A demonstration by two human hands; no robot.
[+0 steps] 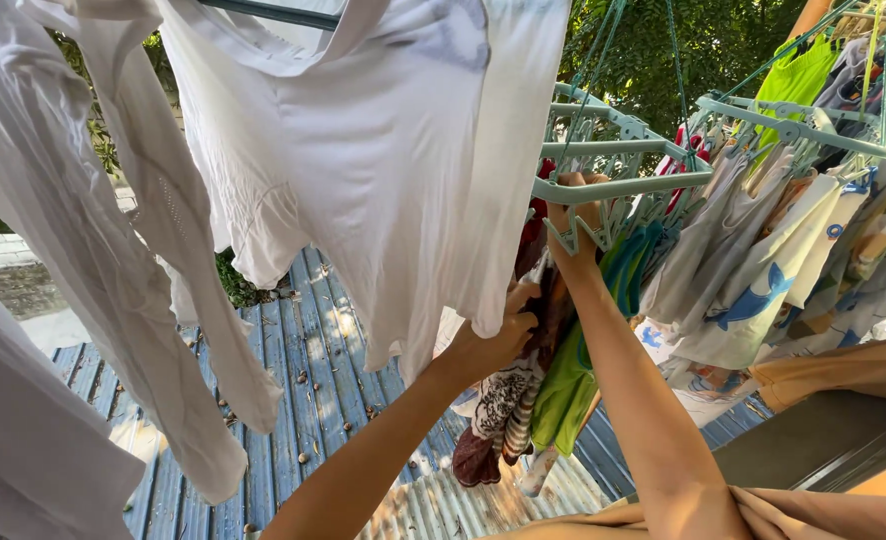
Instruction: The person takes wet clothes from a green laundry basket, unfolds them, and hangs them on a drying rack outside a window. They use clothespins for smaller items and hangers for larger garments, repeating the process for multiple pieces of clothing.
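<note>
2 bare hands work at a pale green clip hanger. The right hand is closed around one of its clips at the frame's lower edge; the left hand pinches a dark patterned cloth hanging just below. Many small garments already hang clipped along the frame. A white shirt hangs beside them, above a blue corrugated roof.

The right hand's fingers seem hidden behind the green clip hanger; frame edges crop the white shirts.
</note>
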